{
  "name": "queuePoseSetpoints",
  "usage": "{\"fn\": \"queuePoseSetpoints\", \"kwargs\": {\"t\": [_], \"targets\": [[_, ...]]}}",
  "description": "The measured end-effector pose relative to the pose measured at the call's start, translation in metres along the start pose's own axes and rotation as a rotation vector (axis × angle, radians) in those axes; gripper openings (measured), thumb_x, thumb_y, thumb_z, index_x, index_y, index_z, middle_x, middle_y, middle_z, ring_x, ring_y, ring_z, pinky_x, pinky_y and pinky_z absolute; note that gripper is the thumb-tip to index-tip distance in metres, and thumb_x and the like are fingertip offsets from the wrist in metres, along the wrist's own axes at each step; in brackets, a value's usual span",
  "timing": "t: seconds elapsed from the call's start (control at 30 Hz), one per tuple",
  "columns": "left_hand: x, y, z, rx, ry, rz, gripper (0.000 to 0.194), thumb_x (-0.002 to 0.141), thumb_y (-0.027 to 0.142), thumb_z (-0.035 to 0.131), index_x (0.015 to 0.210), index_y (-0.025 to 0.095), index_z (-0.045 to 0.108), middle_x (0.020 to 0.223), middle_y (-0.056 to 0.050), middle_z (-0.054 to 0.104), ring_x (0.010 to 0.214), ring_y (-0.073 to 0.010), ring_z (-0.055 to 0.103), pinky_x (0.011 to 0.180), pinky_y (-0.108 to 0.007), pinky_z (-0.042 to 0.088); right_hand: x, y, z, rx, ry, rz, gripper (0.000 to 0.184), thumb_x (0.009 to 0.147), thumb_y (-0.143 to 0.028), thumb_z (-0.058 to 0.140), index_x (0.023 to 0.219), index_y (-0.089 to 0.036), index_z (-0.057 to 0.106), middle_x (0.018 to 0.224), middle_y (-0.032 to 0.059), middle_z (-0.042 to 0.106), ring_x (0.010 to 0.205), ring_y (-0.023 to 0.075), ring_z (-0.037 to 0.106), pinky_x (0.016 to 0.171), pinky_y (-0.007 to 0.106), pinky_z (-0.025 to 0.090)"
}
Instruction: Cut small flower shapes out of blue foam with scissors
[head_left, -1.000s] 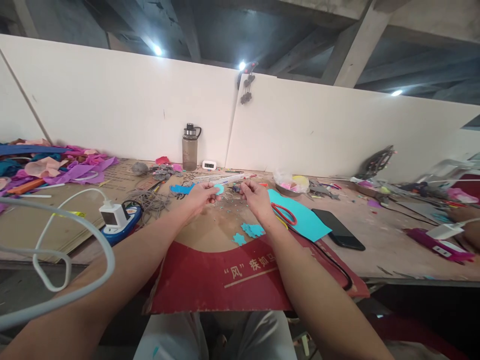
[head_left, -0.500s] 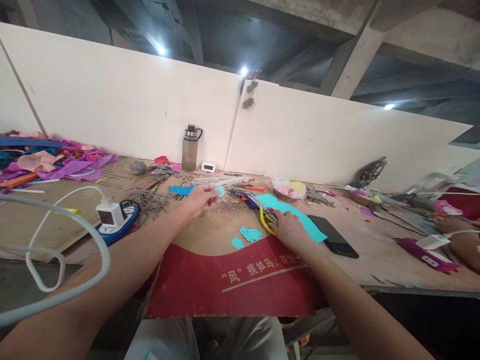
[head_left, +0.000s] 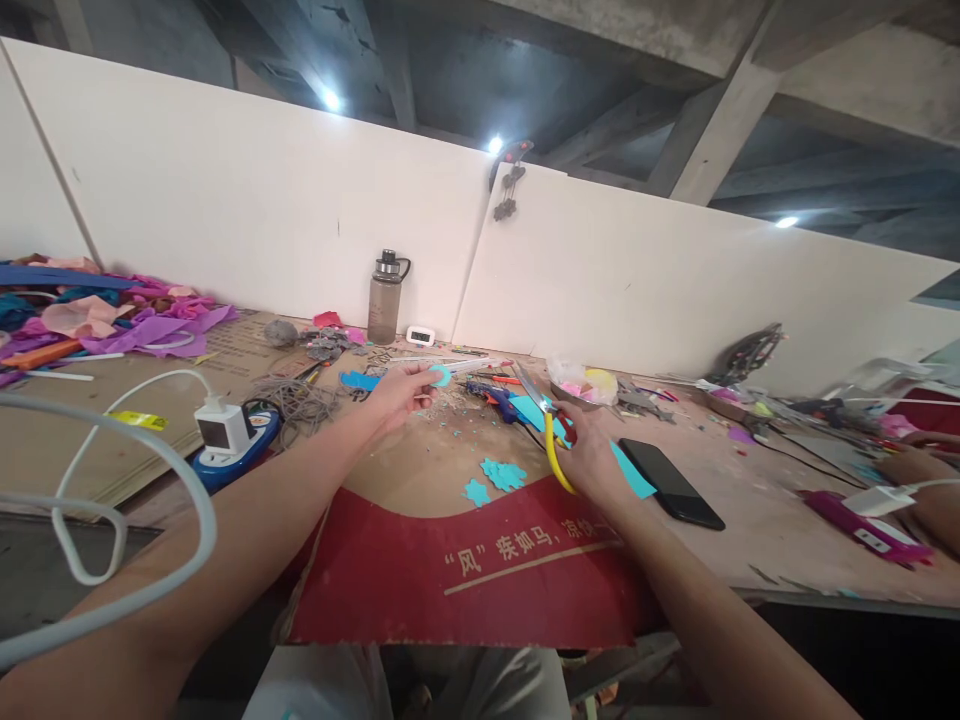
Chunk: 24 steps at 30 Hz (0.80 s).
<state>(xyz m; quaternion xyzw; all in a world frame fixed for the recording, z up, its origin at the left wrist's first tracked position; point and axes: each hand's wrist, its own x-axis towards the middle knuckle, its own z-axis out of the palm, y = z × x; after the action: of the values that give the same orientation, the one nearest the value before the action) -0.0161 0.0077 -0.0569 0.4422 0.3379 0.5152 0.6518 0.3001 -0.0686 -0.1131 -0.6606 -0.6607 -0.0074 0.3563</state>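
Between the thumb and fingers of my left hand (head_left: 401, 397) is a small round turquoise paper piece (head_left: 441, 376). My right hand (head_left: 589, 445) grips yellow-handled scissors (head_left: 553, 440), their blades pointing up and away over a turquoise sheet (head_left: 634, 470). Several turquoise cut-out shapes (head_left: 501, 476) lie on the cardboard (head_left: 420, 470) between my hands. A blue-handled tool (head_left: 501, 402) rests beyond them among small scraps. Right of the sheet lies a black phone (head_left: 671, 483).
A bottle (head_left: 384, 300) and a small white clock (head_left: 421, 336) stand by the white partition. At left are a blue power strip (head_left: 238, 450), looping white cable and crumpled coloured material (head_left: 90, 320). A magenta power strip (head_left: 866, 530) and another person's hand (head_left: 926, 480) are at right.
My right hand has picked the scissors up off the turquoise sheet, and the blades now point upward. My left hand still pinches the round paper piece in nearly the same place.
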Motion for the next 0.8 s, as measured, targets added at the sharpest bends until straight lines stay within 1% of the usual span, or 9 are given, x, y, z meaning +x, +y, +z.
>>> {"fn": "queuePoseSetpoints", "kwargs": {"t": [0.07,0.13,0.2,0.3,0.37,0.47,0.57,0.67,0.8], "targets": [[-0.002,0.002,0.0,-0.004,-0.014,-0.004,0.02,0.081,0.011,0.088,0.075,0.014,0.069,0.071,-0.005,0.075,0.057,-0.0113,0.068,0.05,-0.019,0.048,0.003,-0.016,-0.004,0.159,0.105,-0.096,0.057,0.086,-0.028,0.061,0.142,-0.019,0.063,0.118,0.0156,0.075,0.101,0.031,0.07,0.089,0.044,0.055],[-0.004,0.003,0.0,0.002,-0.044,0.005,0.013,0.087,0.009,0.081,0.079,0.013,0.071,0.078,-0.009,0.079,0.062,-0.0128,0.072,0.054,-0.02,0.053,0.009,-0.039,-0.005,0.315,0.128,-0.156,0.048,0.089,-0.033,0.06,0.134,-0.02,0.065,0.107,0.0115,0.073,0.094,0.0285,0.067,0.086,0.043,0.055],[-0.005,0.002,0.002,0.019,-0.065,0.009,0.011,0.09,0.008,0.078,0.08,0.012,0.073,0.08,-0.01,0.08,0.063,-0.0124,0.073,0.058,-0.021,0.057,0.019,-0.066,-0.001,0.49,0.07,-0.184,0.04,0.091,-0.034,0.057,0.129,-0.022,0.064,0.096,0.0064,0.069,0.084,0.025,0.063,0.08,0.041,0.055],[-0.007,0.001,0.005,0.055,-0.051,-0.018,0.013,0.09,0.009,0.079,0.078,0.011,0.074,0.077,-0.011,0.08,0.064,-0.0132,0.074,0.063,-0.022,0.059,0.034,-0.1,0.013,0.739,-0.039,-0.203,0.048,0.087,-0.032,0.06,0.134,-0.024,0.059,0.094,0.003,0.063,0.083,0.0227,0.061,0.078,0.039,0.055],[-0.007,-0.001,0.007,0.063,-0.039,-0.03,0.012,0.089,0.011,0.08,0.079,0.011,0.075,0.076,-0.01,0.078,0.065,-0.0143,0.074,0.061,-0.022,0.059,0.04,-0.114,0.026,0.796,-0.038,-0.219,0.052,0.083,-0.03,0.066,0.134,-0.025,0.058,0.097,0.0023,0.062,0.085,0.0214,0.059,0.079,0.037,0.055],[-0.008,-0.002,0.009,0.057,-0.02,0.006,0.015,0.083,0.015,0.087,0.075,0.012,0.074,0.064,-0.003,0.069,0.054,-0.0103,0.065,0.049,-0.019,0.047,0.042,-0.12,0.042,0.913,0.045,-0.174,0.05,0.085,-0.036,0.071,0.132,-0.026,0.057,0.095,0.0007,0.06,0.083,0.0193,0.058,0.075,0.034,0.054],[-0.01,-0.003,0.01,0.042,-0.051,0.061,0.024,0.074,0.019,0.095,0.07,0.013,0.072,0.057,0.002,0.059,0.047,-0.0064,0.053,0.044,-0.018,0.038,0.038,-0.113,0.049,1.038,0.036,-0.064,0.045,0.086,-0.048,0.076,0.121,-0.027,0.058,0.081,-0.0055,0.051,0.062,0.0131,0.049,0.057,0.028,0.045],[-0.012,-0.006,0.011,0.048,-0.103,0.071,0.028,0.067,0.021,0.099,0.073,0.014,0.073,0.06,0.003,0.061,0.05,-0.0068,0.056,0.046,-0.019,0.039,0.034,-0.105,0.048,1.156,-0.004,0.022,0.049,0.083,-0.058,0.081,0.113,-0.028,0.055,0.074,-0.0096,0.042,0.05,0.0087,0.038,0.047,0.025,0.037],[-0.01,-0.011,0.01,0.074,-0.125,0.055,0.031,0.064,0.021,0.101,0.075,0.015,0.072,0.065,-0.001,0.069,0.051,-0.0087,0.061,0.049,-0.02,0.041,0.033,-0.107,0.047,1.242,-0.1,0.025,0.057,0.081,-0.063,0.083,0.115,-0.028,0.052,0.068,-0.0108,0.045,0.053,0.0112,0.047,0.051,0.026,0.044]]}}
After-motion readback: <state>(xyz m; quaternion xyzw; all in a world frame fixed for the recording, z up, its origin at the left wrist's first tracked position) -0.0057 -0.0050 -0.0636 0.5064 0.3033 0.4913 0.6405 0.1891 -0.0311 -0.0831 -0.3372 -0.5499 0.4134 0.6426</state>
